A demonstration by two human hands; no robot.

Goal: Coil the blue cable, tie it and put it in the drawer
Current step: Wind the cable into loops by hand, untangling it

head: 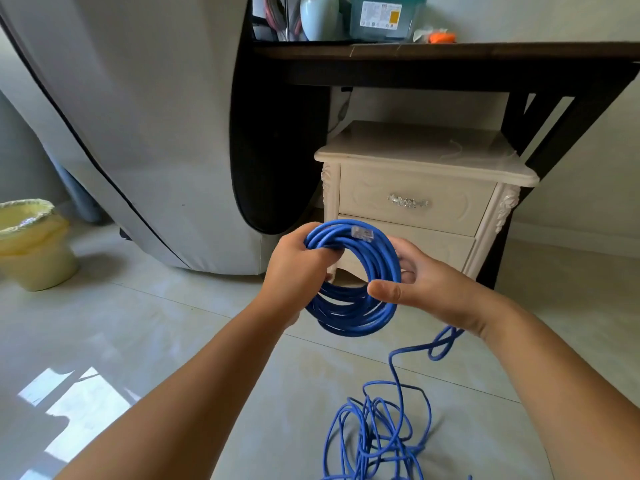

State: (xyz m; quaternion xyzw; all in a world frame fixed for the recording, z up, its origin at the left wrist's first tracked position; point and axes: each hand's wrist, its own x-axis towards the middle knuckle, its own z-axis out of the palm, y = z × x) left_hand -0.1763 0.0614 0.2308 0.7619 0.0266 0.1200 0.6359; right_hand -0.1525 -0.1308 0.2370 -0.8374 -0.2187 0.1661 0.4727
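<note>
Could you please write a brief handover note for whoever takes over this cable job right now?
Left hand: grips the left side of the coiled blue cable, fingers curled through the loops.
Right hand: holds the coil's right side, thumb in front.
The clear plug sits at the top of the coil. A loose tangle of cable lies on the floor. The nightstand's top drawer and lower drawer are shut.
Done: part of the cable coiled.
Left: coil the rest, tie it, open a drawer and put it in.
</note>
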